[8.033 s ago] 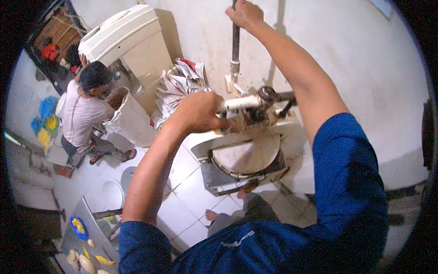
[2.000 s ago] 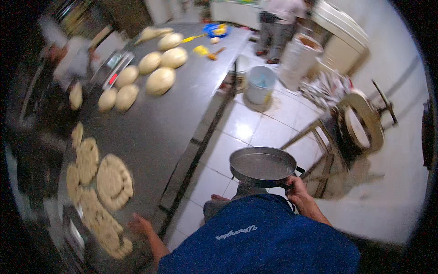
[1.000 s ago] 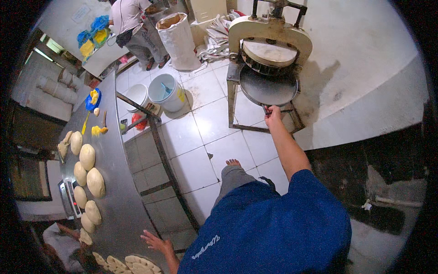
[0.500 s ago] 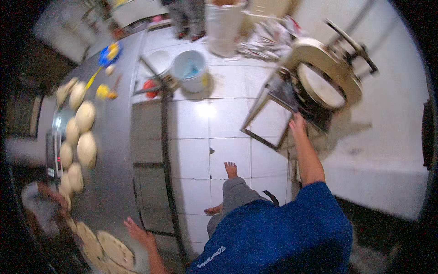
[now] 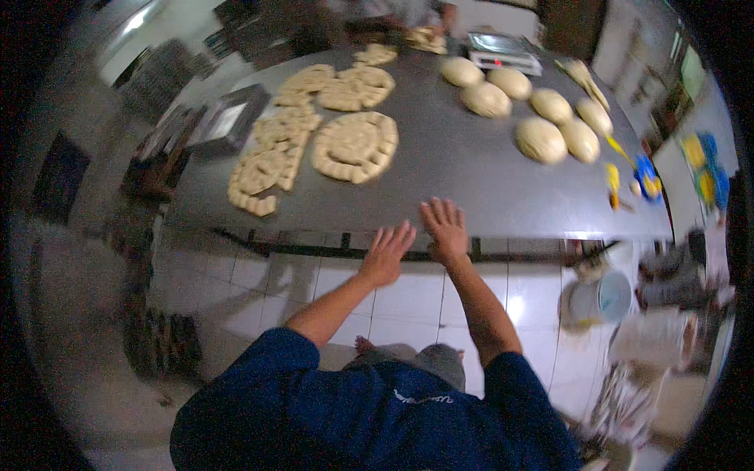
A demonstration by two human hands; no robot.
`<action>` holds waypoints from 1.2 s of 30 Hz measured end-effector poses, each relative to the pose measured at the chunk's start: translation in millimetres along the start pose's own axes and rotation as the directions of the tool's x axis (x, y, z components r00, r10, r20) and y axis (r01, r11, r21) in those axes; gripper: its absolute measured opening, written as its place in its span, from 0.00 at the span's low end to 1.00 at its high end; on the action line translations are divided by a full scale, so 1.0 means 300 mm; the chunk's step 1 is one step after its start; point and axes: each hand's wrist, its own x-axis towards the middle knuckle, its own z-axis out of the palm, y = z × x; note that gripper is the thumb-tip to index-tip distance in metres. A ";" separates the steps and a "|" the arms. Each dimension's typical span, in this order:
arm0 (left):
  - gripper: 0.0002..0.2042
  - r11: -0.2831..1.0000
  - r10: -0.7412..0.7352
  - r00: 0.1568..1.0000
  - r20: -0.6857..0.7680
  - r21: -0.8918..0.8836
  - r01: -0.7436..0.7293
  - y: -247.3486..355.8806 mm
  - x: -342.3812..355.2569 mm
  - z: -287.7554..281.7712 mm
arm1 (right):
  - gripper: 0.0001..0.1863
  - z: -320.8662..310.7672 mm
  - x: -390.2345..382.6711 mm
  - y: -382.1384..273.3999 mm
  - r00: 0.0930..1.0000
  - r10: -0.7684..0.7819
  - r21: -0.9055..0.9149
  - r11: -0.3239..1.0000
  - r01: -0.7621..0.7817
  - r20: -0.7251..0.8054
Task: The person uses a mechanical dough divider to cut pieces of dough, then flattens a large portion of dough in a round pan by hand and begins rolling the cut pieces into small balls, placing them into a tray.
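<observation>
Both of my hands are empty at the front edge of a grey metal table. My left hand (image 5: pixel 386 255) has its fingers stretched forward, with the tips just over the edge. Close beside it on the right, my right hand (image 5: pixel 445 229) is spread flat above the tabletop (image 5: pixel 440 173); I cannot tell whether it touches. Ahead of my left hand lies a round, flattened dough piece (image 5: pixel 355 147) with a notched rim. Several more shaped dough pieces (image 5: pixel 267 161) lie to its left and behind. Smooth dough balls (image 5: pixel 541 140) sit in a cluster further right.
A scale (image 5: pixel 503 52) stands at the back, near a co-worker's hands (image 5: pixel 448 17) by some dough. A metal box-like tray (image 5: pixel 229 119) lies at the table's left end. Yellow tools (image 5: pixel 613 184) and a blue item (image 5: pixel 648 179) are at the right corner; a bucket (image 5: pixel 613 296) stands on the floor.
I have turned left, from the round-headed machine on a metal stand to face the table. My right hand has left that stand, and both hands now extend together at the table's edge.
</observation>
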 end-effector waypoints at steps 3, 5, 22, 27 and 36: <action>0.42 0.799 -0.254 0.938 0.236 -0.496 0.341 -0.267 -0.756 0.262 | 0.52 0.055 0.072 -0.119 0.983 0.107 -0.071 0.990 -0.118 -0.147; 0.34 0.591 -0.544 0.708 0.449 -0.394 0.704 -0.297 -1.397 0.347 | 0.51 0.096 0.034 -0.122 0.970 0.053 -0.038 0.997 -0.064 -0.238; 0.21 -0.191 -0.838 0.446 0.314 -0.935 0.299 -0.934 -1.799 0.787 | 0.39 0.111 0.101 -0.201 0.960 0.113 -0.166 0.973 -0.159 -0.257; 0.23 0.408 -0.481 0.711 0.512 -0.587 0.699 -0.936 -1.348 0.186 | 0.67 -0.006 0.255 -0.458 0.618 0.581 -0.147 0.780 -0.608 0.529; 0.12 0.512 -0.836 0.372 -0.402 -0.331 0.793 -1.643 -1.547 -0.282 | 0.60 0.147 0.620 -1.343 0.942 -0.172 -0.019 0.982 0.185 0.287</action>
